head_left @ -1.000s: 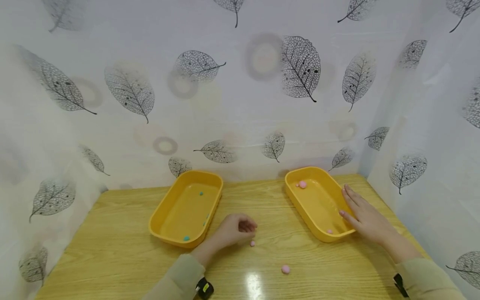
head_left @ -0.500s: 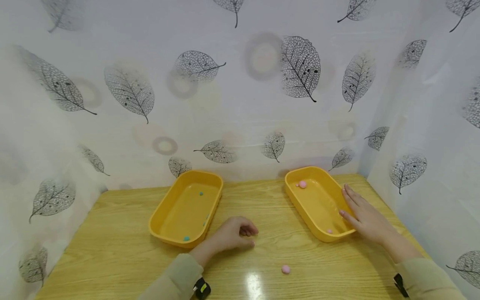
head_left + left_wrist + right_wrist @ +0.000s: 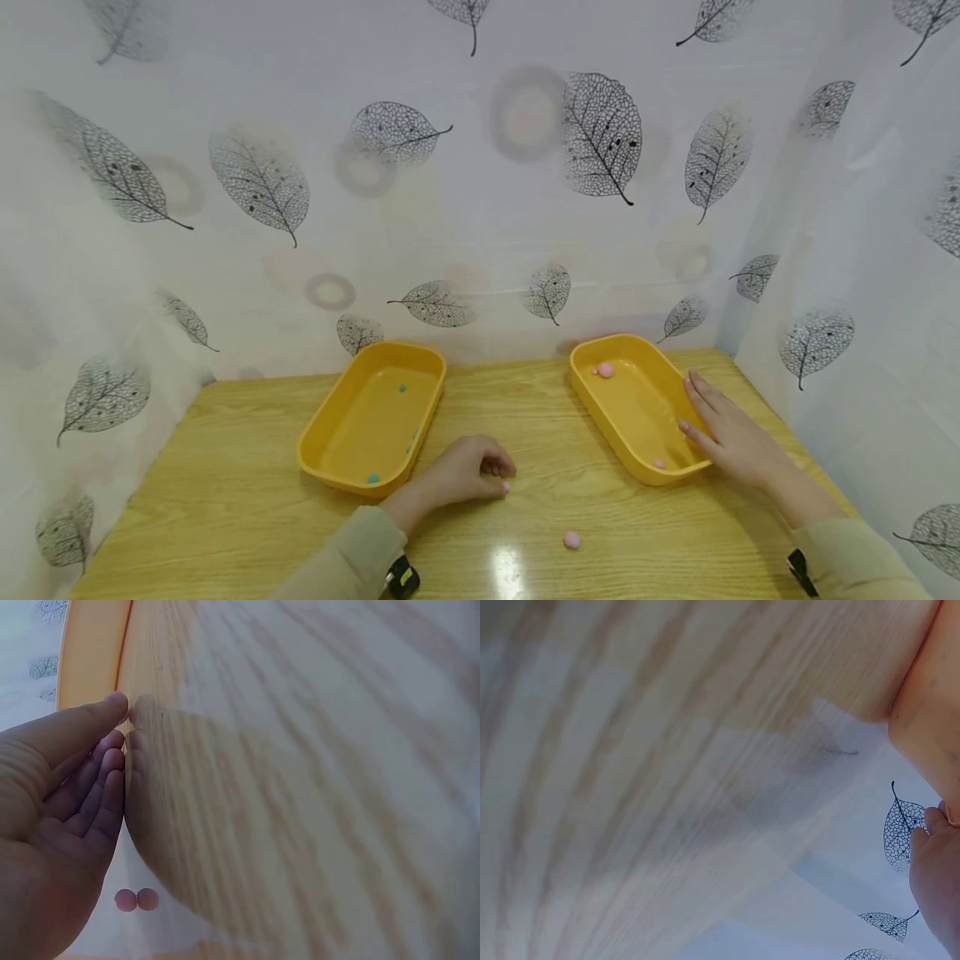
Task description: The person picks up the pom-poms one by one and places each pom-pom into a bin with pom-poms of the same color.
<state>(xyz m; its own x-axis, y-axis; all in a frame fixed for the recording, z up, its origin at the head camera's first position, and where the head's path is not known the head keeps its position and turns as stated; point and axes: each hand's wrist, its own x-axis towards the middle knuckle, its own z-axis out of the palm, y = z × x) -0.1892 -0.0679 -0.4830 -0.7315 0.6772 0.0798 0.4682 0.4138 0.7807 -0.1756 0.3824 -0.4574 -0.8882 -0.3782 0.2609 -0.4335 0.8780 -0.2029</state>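
My left hand is low over the wooden table, thumb and fingers bent and spaced apart. A tiny pink ball shows right at its thumb tip on the tabletop. Closer to the front, a larger pink ball sits on the wood; the left wrist view shows this pink ball beside its reflection. My right hand rests on the right-hand rim of the right yellow tray, its fingers straight along the edge and its thumb inside. In the right wrist view, the right hand touches the tray edge.
Left of my left hand stands another yellow tray with several small green bits, including a green piece. The right tray holds a pink ball at its far end and a smaller pink piece near its front. A leaf-print curtain hangs behind.
My left hand has shifted slightly down, bringing its thumb to the tiny pink ball, which was hidden half a second ago and shows again. The right hand and both trays have stayed put.
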